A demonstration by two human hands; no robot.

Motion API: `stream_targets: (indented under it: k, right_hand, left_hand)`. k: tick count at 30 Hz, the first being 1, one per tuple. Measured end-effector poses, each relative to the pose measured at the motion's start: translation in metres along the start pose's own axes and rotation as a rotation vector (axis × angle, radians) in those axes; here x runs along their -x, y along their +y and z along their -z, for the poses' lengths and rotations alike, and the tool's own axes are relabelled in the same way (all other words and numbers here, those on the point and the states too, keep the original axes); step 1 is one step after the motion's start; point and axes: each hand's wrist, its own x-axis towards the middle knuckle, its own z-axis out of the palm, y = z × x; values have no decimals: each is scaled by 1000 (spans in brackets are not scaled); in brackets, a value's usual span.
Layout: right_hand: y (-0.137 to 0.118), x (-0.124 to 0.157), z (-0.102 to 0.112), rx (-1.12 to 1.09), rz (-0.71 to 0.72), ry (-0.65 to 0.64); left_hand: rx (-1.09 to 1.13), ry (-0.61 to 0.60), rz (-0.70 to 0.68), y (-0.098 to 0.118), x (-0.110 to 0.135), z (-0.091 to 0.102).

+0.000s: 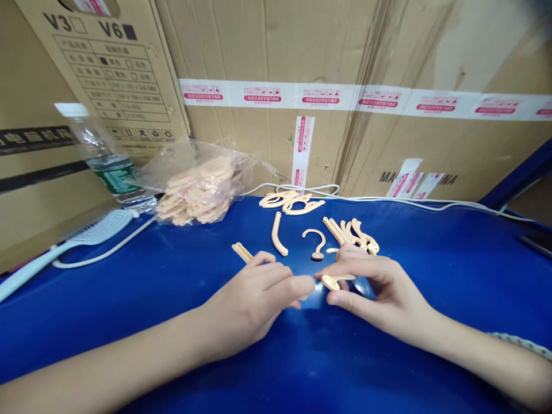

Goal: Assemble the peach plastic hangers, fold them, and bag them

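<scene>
Toward the left of the blue bench (129, 299), I have a pale hairbrush (97, 231) lying near me, with a bottle (117, 175) and a clear bag of beige pieces (196, 190) farther back. Next comes my left hand (261, 302), its fingers curled around a slender beige part (241, 252); one end pokes out to the far left, most of it is hidden. Just past that hand lies a loose curved strip (277, 234), with looped pieces (306, 211) at the far edge. Right of the strip, a loose hook (318, 255) rests with its oval base toward me. My right hand (388, 290) pinches an oval-ended piece (330, 282) between thumb and fingertips. Beyond it sits a cluster of strips (334, 231).

I judge the step in hand to be bringing the two held parts together; they look apart. To my mind, the next move calls for turning the oval end toward the left-hand part and lining them up.
</scene>
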Motion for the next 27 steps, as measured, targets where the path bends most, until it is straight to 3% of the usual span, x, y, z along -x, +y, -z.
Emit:
stream_targets:
  k: [5,13,17,27]
  right_hand:
    - [0,0,-1,-4,9,7]
    - [11,0,-3,79,19,29]
    - [16,-2,0,216,55,47]
    - [40,-12,13,519,114,59]
  left_hand:
    - [-79,-4,62,-17,1,5]
    - [-127,-32,282,-51,2,7]
    - [-25,-64,341,-51,3,3]
    - [-56,-122,330,-36,3,-2]
